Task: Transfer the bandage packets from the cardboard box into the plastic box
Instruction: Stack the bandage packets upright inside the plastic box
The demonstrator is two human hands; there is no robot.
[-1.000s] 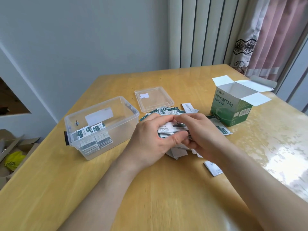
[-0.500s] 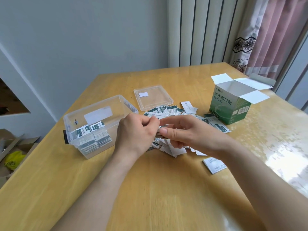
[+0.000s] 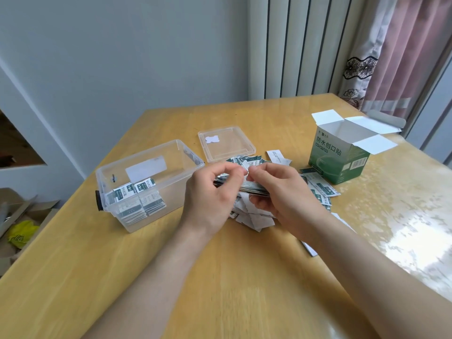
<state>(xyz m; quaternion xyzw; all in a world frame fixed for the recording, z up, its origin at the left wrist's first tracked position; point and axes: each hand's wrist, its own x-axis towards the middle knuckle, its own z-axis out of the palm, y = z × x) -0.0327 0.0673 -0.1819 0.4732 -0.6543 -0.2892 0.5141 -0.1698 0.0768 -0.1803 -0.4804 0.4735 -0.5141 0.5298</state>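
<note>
A clear plastic box (image 3: 171, 145) stands open at the left of the wooden table, with several green-and-white bandage packets (image 3: 133, 199) stacked in its near corner. The green cardboard box (image 3: 338, 157) sits at the right with its white flaps open. Loose packets (image 3: 254, 217) lie in a pile between the two boxes. My right hand (image 3: 286, 194) grips a flat stack of packets (image 3: 252, 188) just above that pile. My left hand (image 3: 210, 194) is beside it, fingers curled, thumb and forefinger pinching at the stack's top edge.
The plastic box's clear lid (image 3: 226, 144) lies flat behind the pile. A few packets (image 3: 320, 189) are scattered by the cardboard box, and one (image 3: 309, 249) lies under my right forearm. Cardboard and a yellow object (image 3: 20, 232) sit on the floor at left.
Both hands have shifted a little left and lifted the gathered stack off the pile. My left hand has moved from covering the stack to pinching its top edge.
</note>
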